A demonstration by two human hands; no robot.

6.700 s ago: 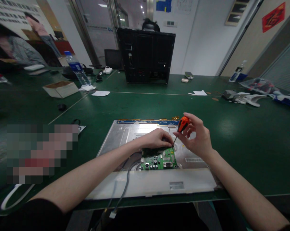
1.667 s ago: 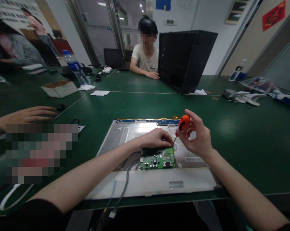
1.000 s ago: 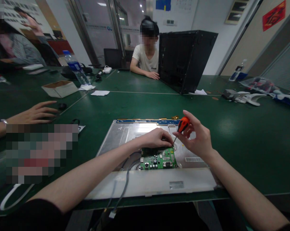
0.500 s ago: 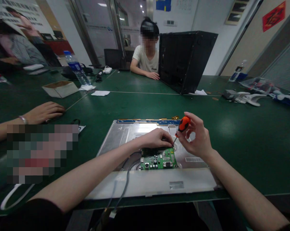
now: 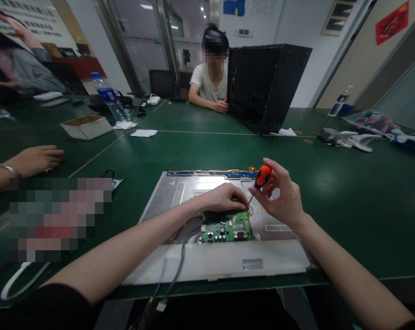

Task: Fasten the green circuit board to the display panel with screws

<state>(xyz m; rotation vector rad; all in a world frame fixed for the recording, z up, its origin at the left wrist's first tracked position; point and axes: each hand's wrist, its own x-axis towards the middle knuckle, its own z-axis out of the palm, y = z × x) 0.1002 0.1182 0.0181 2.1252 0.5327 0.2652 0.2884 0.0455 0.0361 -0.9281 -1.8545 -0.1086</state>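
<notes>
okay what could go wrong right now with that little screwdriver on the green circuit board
The thin tip of the orange-handled screwdriver, pinched in the right hand, could slip and scratch the green circuit board. The left hand rests right beside the tip, so a slip might jab its fingertips. A loosened screw could roll off the silver metal panel.

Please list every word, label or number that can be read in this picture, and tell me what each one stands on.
No text reads clearly enough to quote.
White barcode sticker on the silver metal panel back: too small.
White label on the pale grey bezel strip: blurred.
Red wall hanging: gold character, unreadable.
Blue label of the clear plastic water bottle: blurred.
Green circuit board: markings too small.
</notes>
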